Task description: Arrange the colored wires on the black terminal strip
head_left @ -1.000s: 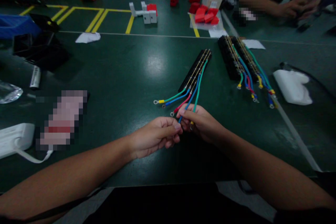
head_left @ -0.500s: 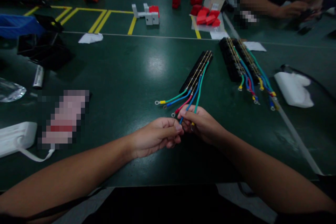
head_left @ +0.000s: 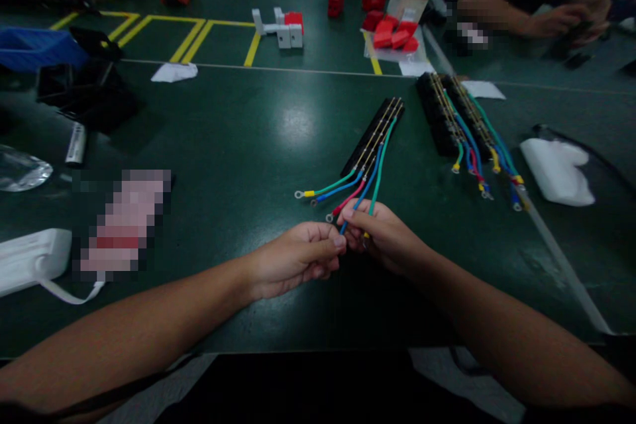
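A long black terminal strip lies on the dark green table, with coloured wires fanning out of its near end. My right hand is closed around the green wire and the blue wire near their ends. My left hand meets it from the left, thumb and finger pinched at the tip of the blue wire. A red wire and two more wires with ring lugs rest loose on the table just beyond my fingers.
Two more wired black strips lie to the right, next to a white cloth. Red and white plastic parts and a small box sit at the back. Another person's hands work at the far right. A white device and black trays are on the left.
Both hands stay pinched on the wires in nearly the same spot. The view has shifted slightly; nothing else has moved.
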`<state>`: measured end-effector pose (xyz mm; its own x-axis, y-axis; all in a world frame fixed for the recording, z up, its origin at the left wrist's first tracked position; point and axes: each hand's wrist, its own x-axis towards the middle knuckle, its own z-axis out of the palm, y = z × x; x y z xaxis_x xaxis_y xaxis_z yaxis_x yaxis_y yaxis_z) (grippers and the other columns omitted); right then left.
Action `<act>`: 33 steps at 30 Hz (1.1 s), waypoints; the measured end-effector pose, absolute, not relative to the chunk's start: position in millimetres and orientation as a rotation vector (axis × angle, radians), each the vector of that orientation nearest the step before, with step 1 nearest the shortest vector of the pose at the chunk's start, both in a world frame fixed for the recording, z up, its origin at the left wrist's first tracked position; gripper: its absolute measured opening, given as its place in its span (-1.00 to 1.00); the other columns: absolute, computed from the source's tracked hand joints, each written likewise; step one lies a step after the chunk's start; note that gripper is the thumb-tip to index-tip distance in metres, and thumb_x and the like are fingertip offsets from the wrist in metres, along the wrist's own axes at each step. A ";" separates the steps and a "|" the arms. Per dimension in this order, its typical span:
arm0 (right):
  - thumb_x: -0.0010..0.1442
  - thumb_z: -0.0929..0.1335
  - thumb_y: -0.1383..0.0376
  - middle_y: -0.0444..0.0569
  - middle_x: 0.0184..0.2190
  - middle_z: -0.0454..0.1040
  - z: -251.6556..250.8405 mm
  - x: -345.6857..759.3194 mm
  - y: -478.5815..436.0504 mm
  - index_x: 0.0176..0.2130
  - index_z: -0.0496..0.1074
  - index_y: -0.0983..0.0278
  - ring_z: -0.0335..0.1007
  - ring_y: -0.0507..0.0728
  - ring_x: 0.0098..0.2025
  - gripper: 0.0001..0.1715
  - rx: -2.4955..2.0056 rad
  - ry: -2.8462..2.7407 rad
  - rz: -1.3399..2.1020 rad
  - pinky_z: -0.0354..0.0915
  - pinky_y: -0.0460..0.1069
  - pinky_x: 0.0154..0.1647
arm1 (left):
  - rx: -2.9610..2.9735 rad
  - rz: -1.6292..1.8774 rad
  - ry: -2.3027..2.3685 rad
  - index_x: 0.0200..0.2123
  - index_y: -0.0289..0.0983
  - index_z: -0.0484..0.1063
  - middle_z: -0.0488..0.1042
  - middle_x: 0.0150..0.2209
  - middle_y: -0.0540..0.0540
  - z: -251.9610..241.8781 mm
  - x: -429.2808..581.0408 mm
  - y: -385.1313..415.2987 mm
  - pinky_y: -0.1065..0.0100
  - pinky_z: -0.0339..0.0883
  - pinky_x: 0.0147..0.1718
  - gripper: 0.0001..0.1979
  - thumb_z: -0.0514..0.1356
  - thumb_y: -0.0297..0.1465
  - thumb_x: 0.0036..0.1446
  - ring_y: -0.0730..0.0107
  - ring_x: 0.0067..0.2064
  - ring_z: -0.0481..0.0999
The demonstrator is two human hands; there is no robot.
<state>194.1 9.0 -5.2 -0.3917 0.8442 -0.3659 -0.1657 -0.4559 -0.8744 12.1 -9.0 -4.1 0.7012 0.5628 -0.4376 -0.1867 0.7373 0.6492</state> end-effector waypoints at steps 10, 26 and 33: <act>0.15 0.43 0.19 -0.24 -0.65 0.31 -6.4 193.7 9.0 -0.40 0.39 0.31 0.22 -0.07 -0.63 -0.75 -1.139 -0.990 1.917 0.13 -0.15 -0.60 | 0.598 0.444 0.675 -0.33 -0.35 0.41 0.44 -0.46 -0.02 -5.0 12.6 -8.6 0.58 0.12 -0.54 -0.75 0.33 -0.28 0.13 0.65 -0.50 0.34; 0.18 0.41 0.21 -0.23 -0.65 0.30 -4.2 193.7 8.8 -0.42 0.39 0.30 0.22 -0.07 -0.62 -0.77 -1.101 -1.018 1.917 0.10 -0.16 -0.61 | 0.610 0.440 0.685 -0.29 -0.35 0.41 0.36 -0.53 0.08 -3.6 11.8 -9.1 0.57 0.11 -0.53 -0.74 0.33 -0.27 0.14 0.70 -0.57 0.21; 0.15 0.41 0.19 -0.24 -0.66 0.30 -3.1 193.3 8.9 -0.41 0.39 0.31 0.21 -0.07 -0.64 -0.76 -1.141 -1.023 1.904 0.11 -0.15 -0.62 | 0.610 0.443 0.697 -0.35 -0.33 0.41 0.41 -0.49 0.03 -3.6 12.4 -9.4 0.58 0.13 -0.53 -0.72 0.35 -0.25 0.10 0.66 -0.51 0.32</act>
